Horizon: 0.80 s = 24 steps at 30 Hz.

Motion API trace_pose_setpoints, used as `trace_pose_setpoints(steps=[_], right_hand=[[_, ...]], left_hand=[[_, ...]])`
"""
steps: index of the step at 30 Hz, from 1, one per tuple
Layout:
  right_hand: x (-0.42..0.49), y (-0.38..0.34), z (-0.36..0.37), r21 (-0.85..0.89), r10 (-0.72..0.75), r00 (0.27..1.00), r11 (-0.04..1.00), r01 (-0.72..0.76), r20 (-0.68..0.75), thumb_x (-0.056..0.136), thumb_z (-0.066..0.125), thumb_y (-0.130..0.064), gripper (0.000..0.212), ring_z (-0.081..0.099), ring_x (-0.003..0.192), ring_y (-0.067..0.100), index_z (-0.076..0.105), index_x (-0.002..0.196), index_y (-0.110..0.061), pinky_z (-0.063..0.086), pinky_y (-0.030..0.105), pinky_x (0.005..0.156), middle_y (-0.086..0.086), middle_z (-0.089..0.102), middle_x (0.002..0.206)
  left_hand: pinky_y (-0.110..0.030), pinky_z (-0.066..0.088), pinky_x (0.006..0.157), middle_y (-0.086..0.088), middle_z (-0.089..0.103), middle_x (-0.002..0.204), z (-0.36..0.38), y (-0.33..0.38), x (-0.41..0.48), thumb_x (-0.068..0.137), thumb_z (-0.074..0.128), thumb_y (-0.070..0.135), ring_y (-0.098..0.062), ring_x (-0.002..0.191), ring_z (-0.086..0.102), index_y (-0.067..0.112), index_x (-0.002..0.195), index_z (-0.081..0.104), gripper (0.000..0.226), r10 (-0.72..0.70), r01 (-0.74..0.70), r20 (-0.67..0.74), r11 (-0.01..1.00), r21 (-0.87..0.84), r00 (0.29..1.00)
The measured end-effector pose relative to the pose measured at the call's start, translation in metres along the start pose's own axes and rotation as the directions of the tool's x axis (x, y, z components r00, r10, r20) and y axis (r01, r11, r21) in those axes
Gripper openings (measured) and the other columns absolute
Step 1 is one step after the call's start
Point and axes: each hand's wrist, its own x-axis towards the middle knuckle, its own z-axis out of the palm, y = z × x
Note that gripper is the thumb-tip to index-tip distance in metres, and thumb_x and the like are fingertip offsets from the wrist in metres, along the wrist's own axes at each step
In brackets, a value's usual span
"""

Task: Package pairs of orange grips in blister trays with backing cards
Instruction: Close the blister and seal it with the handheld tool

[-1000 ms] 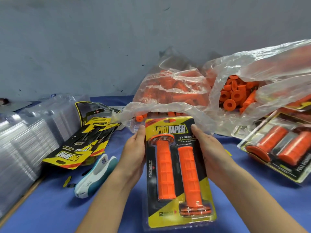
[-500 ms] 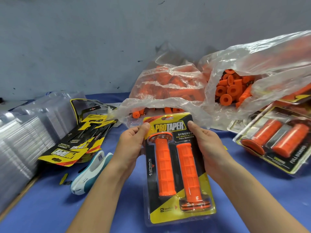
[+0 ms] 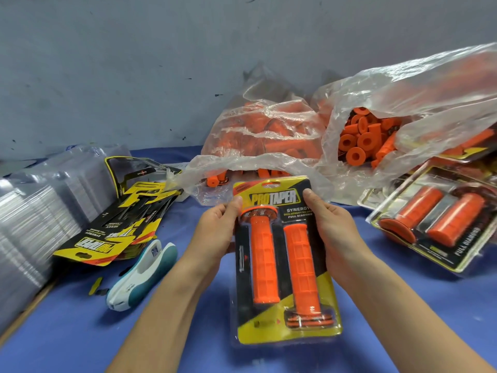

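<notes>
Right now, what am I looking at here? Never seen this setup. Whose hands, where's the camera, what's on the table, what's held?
No machine: a person's bare hands, filmed by one head-worn camera looking forward and down. The left hand and right hand hold a finished blister pack of two orange grips by its top edges. On the blue table: clear empty trays and backing cards on the left, a white-teal hand tool, bags of loose grips behind, more finished packs on the right.
</notes>
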Motion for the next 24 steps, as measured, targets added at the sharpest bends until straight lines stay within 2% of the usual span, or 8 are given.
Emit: trace_pose_setpoints(steps=[2,5,8,11,13,16,19,24], right_hand=[[0.004,-0.004,-0.003,0.091,0.028,0.992,0.996,-0.017,-0.123,0.092,0.064,-0.041,0.035,0.073,0.065,0.022,0.076,0.085,-0.009,0.056,0.030,0.052,0.009,0.076,0.081],[0.013,-0.012,-0.014,0.217,0.052,0.961,0.976,0.009,-0.271,0.093,0.063,-0.040,0.031,0.073,0.075,0.023,0.071,0.095,-0.010,0.060,0.039,0.072,0.009,0.076,0.090],[0.016,-0.014,-0.018,0.218,0.024,0.960,0.975,0.039,-0.279,0.093,0.063,-0.041,0.029,0.073,0.079,0.022,0.071,0.095,-0.013,0.060,0.039,0.075,0.009,0.076,0.094],[0.010,-0.016,-0.012,0.194,-0.033,0.974,0.978,0.078,-0.225,0.096,0.056,-0.044,0.031,0.073,0.083,0.022,0.070,0.096,-0.016,0.059,0.041,0.078,0.007,0.076,0.094],[0.002,-0.011,-0.005,0.091,-0.072,0.980,0.992,0.090,-0.184,0.100,0.046,-0.046,0.038,0.072,0.083,0.018,0.071,0.099,-0.017,0.056,0.039,0.079,0.003,0.076,0.094],[-0.019,0.011,0.004,-0.136,-0.111,0.984,0.986,0.092,-0.140,0.102,0.039,-0.048,0.046,0.071,0.087,0.015,0.070,0.100,-0.015,0.056,0.031,0.076,0.000,0.076,0.092],[-0.030,0.018,0.000,-0.161,-0.162,0.981,0.976,0.144,-0.110,0.103,0.038,-0.046,0.044,0.071,0.083,0.013,0.069,0.097,-0.016,0.054,0.021,0.064,0.002,0.075,0.090],[-0.027,0.002,-0.014,-0.023,-0.114,0.990,0.993,0.113,-0.084,0.102,0.042,-0.045,0.037,0.072,0.085,0.013,0.069,0.109,-0.020,0.057,0.026,0.066,0.000,0.075,0.098]], left_hand=[[-0.026,0.052,0.054,-0.004,0.072,0.083,0.008,-0.008,-0.005,0.100,0.048,0.047,-0.011,0.068,0.066,0.009,0.100,0.068,0.043,-0.063,0.063,-0.002,0.997,0.038,0.998],[-0.038,0.054,0.075,-0.007,0.075,0.088,0.016,-0.022,-0.021,0.096,0.044,0.056,-0.014,0.078,0.065,0.008,0.096,0.070,0.055,-0.030,0.011,0.094,0.980,0.198,0.995],[-0.021,0.049,0.053,0.002,0.072,0.069,0.023,-0.023,-0.033,0.093,0.038,0.064,-0.008,0.059,0.065,0.024,0.075,0.073,0.056,0.017,-0.034,0.093,0.982,0.186,0.996],[-0.022,0.038,0.040,-0.006,0.051,0.052,0.022,-0.020,-0.030,0.095,0.033,0.066,-0.018,0.042,0.048,0.011,0.058,0.058,0.071,0.040,-0.022,-0.082,0.977,0.213,0.996],[-0.024,0.036,0.037,-0.012,0.044,0.055,0.021,-0.019,-0.028,0.099,0.033,0.063,-0.018,0.042,0.043,0.003,0.062,0.051,0.073,0.047,-0.013,-0.193,0.984,0.175,0.980],[-0.023,0.032,0.034,-0.006,0.048,0.048,0.024,-0.014,-0.025,0.102,0.035,0.055,-0.017,0.036,0.043,0.019,0.054,0.054,0.063,0.022,-0.023,-0.291,1.000,-0.002,0.956],[-0.027,0.037,0.048,-0.012,0.060,0.065,0.026,-0.010,-0.023,0.102,0.042,0.050,-0.021,0.050,0.051,0.014,0.079,0.065,0.048,-0.083,0.039,-0.227,0.981,-0.191,0.970],[-0.029,0.059,0.063,-0.012,0.072,0.114,0.028,-0.004,-0.027,0.102,0.039,0.044,-0.022,0.090,0.073,0.009,0.125,0.066,0.050,-0.141,0.209,0.179,0.865,-0.457,0.974]])
